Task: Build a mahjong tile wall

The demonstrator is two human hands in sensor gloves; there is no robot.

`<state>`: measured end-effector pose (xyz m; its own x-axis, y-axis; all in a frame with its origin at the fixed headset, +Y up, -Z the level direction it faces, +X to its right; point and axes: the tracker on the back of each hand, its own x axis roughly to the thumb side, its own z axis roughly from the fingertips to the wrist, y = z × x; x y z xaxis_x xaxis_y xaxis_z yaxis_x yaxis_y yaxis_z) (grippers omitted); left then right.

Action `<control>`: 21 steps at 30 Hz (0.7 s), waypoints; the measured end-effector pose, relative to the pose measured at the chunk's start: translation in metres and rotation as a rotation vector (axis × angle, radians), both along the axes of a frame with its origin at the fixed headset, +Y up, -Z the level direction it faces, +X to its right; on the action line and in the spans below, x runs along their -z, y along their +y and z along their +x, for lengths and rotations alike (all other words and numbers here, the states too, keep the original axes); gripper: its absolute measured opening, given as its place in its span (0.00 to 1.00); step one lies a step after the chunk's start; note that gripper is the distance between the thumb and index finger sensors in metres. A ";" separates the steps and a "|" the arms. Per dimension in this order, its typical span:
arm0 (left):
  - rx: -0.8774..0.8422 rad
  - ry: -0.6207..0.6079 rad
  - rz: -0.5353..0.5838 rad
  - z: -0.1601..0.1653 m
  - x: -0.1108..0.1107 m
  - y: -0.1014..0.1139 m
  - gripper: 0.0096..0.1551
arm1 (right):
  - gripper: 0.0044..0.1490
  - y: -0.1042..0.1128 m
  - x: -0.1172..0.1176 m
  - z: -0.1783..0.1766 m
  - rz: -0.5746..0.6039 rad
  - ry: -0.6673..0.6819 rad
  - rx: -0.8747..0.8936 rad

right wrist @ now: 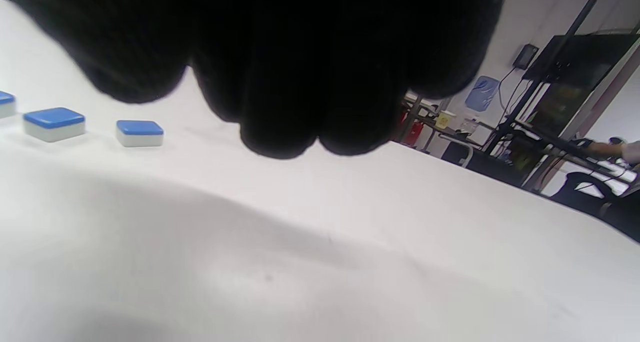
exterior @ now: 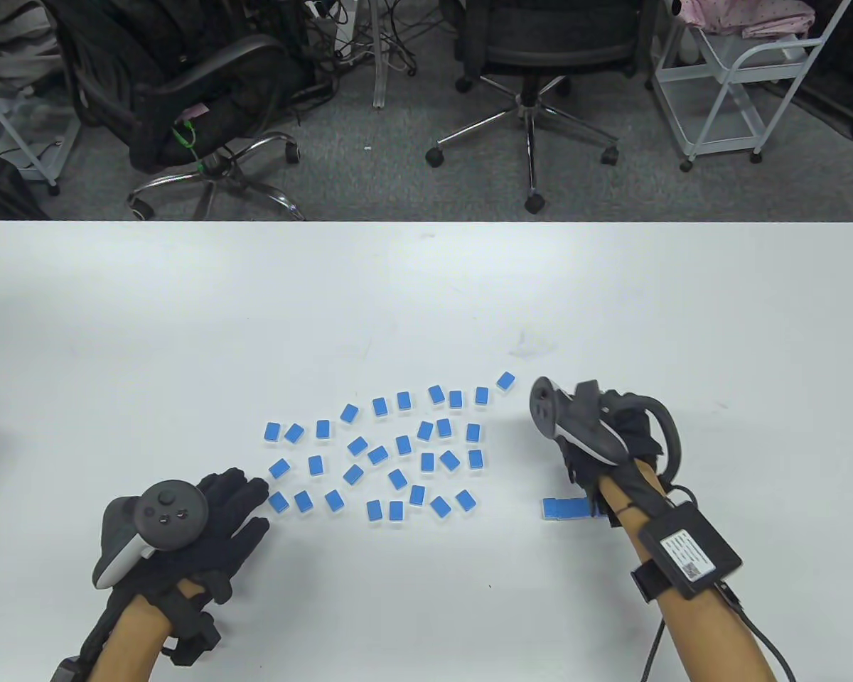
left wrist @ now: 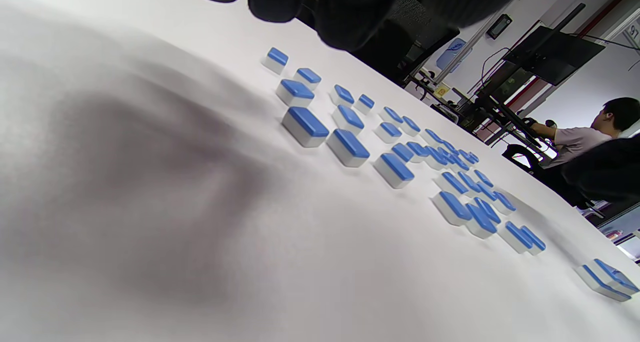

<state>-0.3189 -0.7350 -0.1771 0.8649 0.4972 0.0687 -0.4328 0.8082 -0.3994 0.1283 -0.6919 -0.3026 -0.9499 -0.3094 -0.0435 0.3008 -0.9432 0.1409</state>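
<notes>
On white table (exterior: 426, 298), loose blue tiles (exterior: 403, 445) scattered.

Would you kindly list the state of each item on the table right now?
Loose mahjong tiles: scattered, blue backs up, unstacked.
Tile row: short line started, partly hidden by the right arm.
Left hand: fingers straight, holding nothing.
Right hand: grip state unclear.

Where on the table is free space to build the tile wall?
The white table is bare between its far edge and the scattered blue mahjong tiles, and along the near edge between the left hand and right hand. Mid-table is crowded.
</notes>
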 end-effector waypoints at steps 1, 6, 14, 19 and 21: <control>-0.002 0.002 0.000 0.000 0.000 0.000 0.40 | 0.33 -0.002 0.009 -0.008 -0.020 -0.012 -0.012; -0.009 0.011 -0.002 -0.002 0.002 -0.001 0.40 | 0.46 -0.026 0.056 -0.040 -0.144 -0.166 -0.055; -0.012 0.006 0.000 -0.002 0.002 -0.001 0.40 | 0.39 -0.051 0.079 -0.050 -0.176 -0.215 -0.007; -0.009 0.010 -0.003 -0.002 0.003 0.000 0.40 | 0.36 -0.048 0.072 -0.039 -0.163 -0.159 0.012; -0.008 0.009 -0.002 -0.002 0.003 0.001 0.40 | 0.35 -0.046 0.064 -0.027 -0.188 -0.122 -0.012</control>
